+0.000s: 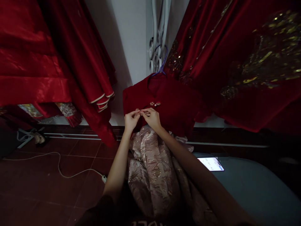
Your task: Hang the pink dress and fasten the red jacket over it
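A dark red garment hangs on a purple hanger in front of me. Across its upper chest sits a beaded clasp. Lower down, my left hand and my right hand meet with fingertips pinched together at another small beaded clasp on the garment's front. Fingers cover most of that clasp, so whether it is fastened cannot be seen. Shiny pinkish-gold patterned fabric drapes below the hands, between my forearms.
Red garments hang at left, and a red one with gold sequins at right. A lit phone lies on a grey-green surface. White cable crosses the tiled floor. Behind the hanger stands white scrollwork.
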Action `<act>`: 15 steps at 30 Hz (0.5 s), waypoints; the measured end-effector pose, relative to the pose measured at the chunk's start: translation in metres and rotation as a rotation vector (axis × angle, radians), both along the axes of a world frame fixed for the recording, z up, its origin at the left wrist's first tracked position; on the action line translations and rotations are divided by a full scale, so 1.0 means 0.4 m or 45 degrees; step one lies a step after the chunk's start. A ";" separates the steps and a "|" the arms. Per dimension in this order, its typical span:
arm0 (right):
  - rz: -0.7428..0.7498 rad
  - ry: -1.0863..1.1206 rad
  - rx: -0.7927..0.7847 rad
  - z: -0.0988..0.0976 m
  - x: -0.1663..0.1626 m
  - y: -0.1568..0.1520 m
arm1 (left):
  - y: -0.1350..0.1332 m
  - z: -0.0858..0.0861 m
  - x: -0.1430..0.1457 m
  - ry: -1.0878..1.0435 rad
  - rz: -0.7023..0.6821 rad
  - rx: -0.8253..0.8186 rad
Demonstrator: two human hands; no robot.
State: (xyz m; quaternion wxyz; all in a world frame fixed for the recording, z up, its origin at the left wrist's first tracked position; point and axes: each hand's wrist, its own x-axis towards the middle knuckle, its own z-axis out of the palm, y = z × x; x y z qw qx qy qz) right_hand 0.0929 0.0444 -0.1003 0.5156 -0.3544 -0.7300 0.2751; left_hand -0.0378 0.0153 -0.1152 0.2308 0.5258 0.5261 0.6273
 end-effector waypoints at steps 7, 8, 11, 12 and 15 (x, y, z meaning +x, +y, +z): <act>-0.030 -0.027 0.036 -0.018 -0.004 0.015 | 0.011 0.015 -0.018 0.181 -0.010 -0.038; -0.025 -0.031 0.030 -0.019 -0.003 0.018 | 0.014 0.014 -0.020 0.159 -0.033 -0.045; -0.020 -0.003 -0.013 -0.017 0.001 0.024 | 0.024 0.006 -0.027 0.067 -0.096 -0.065; -0.017 0.015 -0.030 -0.016 0.003 0.026 | 0.025 0.003 -0.029 0.034 -0.119 -0.069; 0.030 0.049 -0.084 -0.015 0.010 0.034 | 0.025 -0.005 -0.030 -0.064 -0.193 -0.082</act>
